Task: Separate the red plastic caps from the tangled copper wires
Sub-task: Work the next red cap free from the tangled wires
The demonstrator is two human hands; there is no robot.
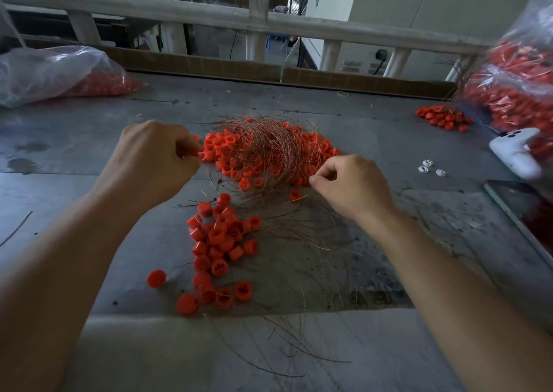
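Note:
A tangle of thin copper wires (269, 146) mixed with red plastic caps (221, 149) lies in the middle of the grey table (89, 140). My left hand (152, 158) grips a red cap at the tangle's left edge. At the tangle's right edge my right hand (350, 185) pinches wire strands between thumb and fingertips. Nearer to me sits a loose pile of separated red caps (218, 242). Loose copper wires (299, 272) are spread flat to the right of that pile and toward the front edge.
A clear bag of red caps (54, 74) lies at the back left. A larger bag of caps and wires (514, 89) stands at the right, with spilled caps (443, 117) beside it. A white device (517, 152), small white pieces (428, 167) and a dark tablet (526, 218) sit at the right.

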